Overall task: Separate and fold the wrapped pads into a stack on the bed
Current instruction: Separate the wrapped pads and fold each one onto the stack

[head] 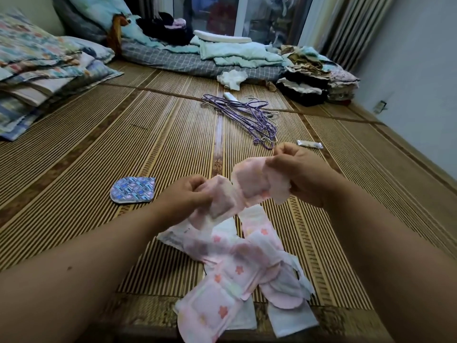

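Observation:
Both my hands hold one pink wrapped pad [247, 186] up above the bamboo bed mat [99, 149]. My left hand [185, 194] pinches its lower left end and my right hand [294, 169] pinches its upper right end, so the pad stretches between them. Below the hands, a loose pile of pink flower-print wrapped pads [237, 268] lies on the mat near the front edge, overlapping each other. A blue patterned folded pad [132, 189] lies alone on the mat, left of my left hand.
Purple clothes hangers [247, 117] lie in a heap mid-mat, with a small wrapped packet [310, 144] to their right. Folded quilts [37, 70] sit at the left, folded clothes [319, 78] at the far right, and bedding [210, 55] along the back.

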The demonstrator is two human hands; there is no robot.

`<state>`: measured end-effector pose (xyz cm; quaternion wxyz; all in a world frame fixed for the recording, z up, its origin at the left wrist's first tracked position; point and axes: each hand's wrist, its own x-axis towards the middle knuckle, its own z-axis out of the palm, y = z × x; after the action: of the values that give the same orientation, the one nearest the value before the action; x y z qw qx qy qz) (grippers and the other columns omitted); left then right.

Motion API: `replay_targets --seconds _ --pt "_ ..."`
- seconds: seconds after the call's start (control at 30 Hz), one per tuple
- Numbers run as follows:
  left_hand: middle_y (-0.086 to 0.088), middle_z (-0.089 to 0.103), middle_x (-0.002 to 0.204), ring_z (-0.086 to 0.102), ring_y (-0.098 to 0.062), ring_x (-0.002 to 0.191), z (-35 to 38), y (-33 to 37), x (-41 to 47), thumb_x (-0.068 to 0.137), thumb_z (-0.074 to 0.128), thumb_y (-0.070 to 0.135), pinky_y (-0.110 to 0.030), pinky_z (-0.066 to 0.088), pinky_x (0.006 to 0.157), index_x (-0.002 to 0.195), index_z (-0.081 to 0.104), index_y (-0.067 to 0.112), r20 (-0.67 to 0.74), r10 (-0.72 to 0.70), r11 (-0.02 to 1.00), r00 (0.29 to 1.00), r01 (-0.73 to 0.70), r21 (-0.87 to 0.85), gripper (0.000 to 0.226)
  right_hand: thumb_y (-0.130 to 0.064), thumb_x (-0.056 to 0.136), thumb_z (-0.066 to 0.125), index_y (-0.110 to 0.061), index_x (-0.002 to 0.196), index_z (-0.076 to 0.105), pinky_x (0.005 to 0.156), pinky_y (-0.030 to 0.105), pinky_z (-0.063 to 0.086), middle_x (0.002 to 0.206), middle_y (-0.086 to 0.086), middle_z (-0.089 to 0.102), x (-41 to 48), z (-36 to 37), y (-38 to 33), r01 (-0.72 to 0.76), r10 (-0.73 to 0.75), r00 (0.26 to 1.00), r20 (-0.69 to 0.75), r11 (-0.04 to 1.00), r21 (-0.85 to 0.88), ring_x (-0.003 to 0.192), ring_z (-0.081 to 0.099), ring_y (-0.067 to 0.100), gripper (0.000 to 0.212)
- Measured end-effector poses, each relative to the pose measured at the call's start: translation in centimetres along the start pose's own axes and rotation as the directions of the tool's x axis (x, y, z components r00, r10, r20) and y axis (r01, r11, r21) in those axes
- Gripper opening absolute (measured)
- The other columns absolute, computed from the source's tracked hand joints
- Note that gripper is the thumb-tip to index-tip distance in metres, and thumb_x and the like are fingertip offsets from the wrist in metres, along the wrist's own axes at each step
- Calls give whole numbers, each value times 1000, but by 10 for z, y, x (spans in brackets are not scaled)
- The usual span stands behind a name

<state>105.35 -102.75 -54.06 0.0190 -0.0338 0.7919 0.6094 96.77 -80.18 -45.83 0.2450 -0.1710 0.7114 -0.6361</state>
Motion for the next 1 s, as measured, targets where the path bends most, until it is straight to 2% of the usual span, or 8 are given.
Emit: replay_targets --seconds 0.2,0.33,0.43,0.57,0.63,0.87,0.93,1.0 --pt "-2 70 78 68 -9 64 -17 -12 0 84 67 17 -19 51 52 85 65 19 -102 43 970 994 -17 241 3 2 78 67 -14 90 66 49 18 50 81 6 65 -5 -14 5 -53 45 998 -37 957 -286 59 66 10 20" --pt "10 66 75 60 -1 65 -32 -16 2 84 67 13 -15 42 52 75 64 30 -159 141 899 977 -59 434 20 -8 82 67 -24 81 67 58 18 50 82 1 67 -3 -14 17 -44 -91 980 -178 771 -636 74 65 14 16" --pt "10 60 76 56 -4 68 -33 -15 3 83 67 10 -17 38 53 77 66 25 -229 304 813 925 -127 568 16 -13 83 68 -25 69 57 45 11 39 71 -6 59 1 -13 37 -35 -260 932 -253 630 -776 61 54 7 22" --pt "1 63 81 60 -18 71 -24 -26 -10 78 72 8 -17 35 55 80 74 15 -29 499 546 866 -288 786 8 -10 82 68 -21 67 55 51 19 38 69 -4 58 -4 -13 82 -134 -262 900 -349 595 -793 62 55 10 23" --pt "-2 65 84 62 -20 74 -16 -37 -19 77 74 16 -22 41 55 81 75 18 127 462 451 877 -356 818 5 -8 81 66 -21 64 56 49 25 39 68 -3 59 -10 -12 106 -230 -163 914 -372 547 -805 63 56 15 24" --pt "7 60 97 58 -14 88 -8 -60 -33 86 62 28 -28 49 68 95 73 31 192 282 498 940 -314 808 14 -6 79 52 -27 68 57 51 25 37 77 -1 65 -23 -14 126 -393 10 898 -440 467 -792 67 53 10 25" --pt "5 63 97 60 -17 88 -8 -62 -36 86 62 22 -31 50 67 98 72 29 173 292 509 940 -307 804 17 -13 80 54 -21 83 62 53 25 36 89 4 67 -20 -13 123 -350 -83 883 -461 536 -768 71 54 13 12" --pt "2 67 98 61 -21 89 -10 -64 -37 83 65 19 -34 51 68 104 71 25 114 320 522 941 -275 808 23 -30 81 62 -18 110 62 57 25 40 102 3 66 -15 -10 120 -317 -77 882 -465 633 -706 82 58 16 32"
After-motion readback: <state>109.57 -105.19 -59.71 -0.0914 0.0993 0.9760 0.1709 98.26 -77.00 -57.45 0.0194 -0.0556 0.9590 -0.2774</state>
